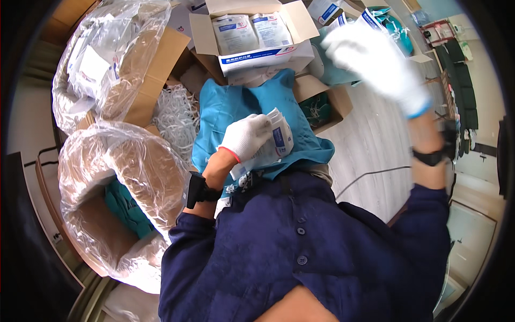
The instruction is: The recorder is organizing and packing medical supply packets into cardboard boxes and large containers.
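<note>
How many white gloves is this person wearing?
2: one on the left hand, which holds white packets near the middle; the other on the right hand, blurred, at upper right. Neither is hidden.

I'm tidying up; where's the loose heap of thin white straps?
Head view, left of centre: the white strap heap lies just left of the blue cloth.

White packets [281, 137], blue-printed, bunched, tilted, over blue cloth [217, 115].
</note>
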Motion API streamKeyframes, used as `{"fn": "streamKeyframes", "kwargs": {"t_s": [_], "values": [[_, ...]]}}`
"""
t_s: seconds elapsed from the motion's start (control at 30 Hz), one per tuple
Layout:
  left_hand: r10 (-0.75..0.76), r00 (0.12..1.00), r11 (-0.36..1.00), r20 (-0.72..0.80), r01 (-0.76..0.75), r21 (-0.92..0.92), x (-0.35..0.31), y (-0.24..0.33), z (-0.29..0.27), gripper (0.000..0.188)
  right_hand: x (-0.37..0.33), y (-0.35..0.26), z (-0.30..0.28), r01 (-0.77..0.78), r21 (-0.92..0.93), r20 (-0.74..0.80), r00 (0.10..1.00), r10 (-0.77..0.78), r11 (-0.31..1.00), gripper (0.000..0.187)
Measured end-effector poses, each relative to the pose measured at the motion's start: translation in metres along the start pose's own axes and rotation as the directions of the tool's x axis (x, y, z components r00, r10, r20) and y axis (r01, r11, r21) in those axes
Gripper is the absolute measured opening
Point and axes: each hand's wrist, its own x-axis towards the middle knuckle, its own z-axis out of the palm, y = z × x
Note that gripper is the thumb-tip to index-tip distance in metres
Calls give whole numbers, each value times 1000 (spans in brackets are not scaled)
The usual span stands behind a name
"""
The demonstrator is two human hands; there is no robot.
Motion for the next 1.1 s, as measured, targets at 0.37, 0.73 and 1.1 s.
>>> {"fn": "streamKeyframes", "kwargs": {"t_s": [0.37, 0.73, 1.1], "values": [[-7, 988, 993, -153, 25, 113, -4, 38, 12, 5, -59, 17, 168, -195, 307, 107, 980, 170, 932, 18], [-37, 999, 985, 39, 30, 171, 5, 44, 9, 9, -95, 4, 203, 37, 253, -414, 907, 74, 967, 12], [106, 978, 970, 178, -141, 196, 6, 33, 15, 8, -102, -6, 217, -150, 556, -278, 893, 353, 818, 8]]}}
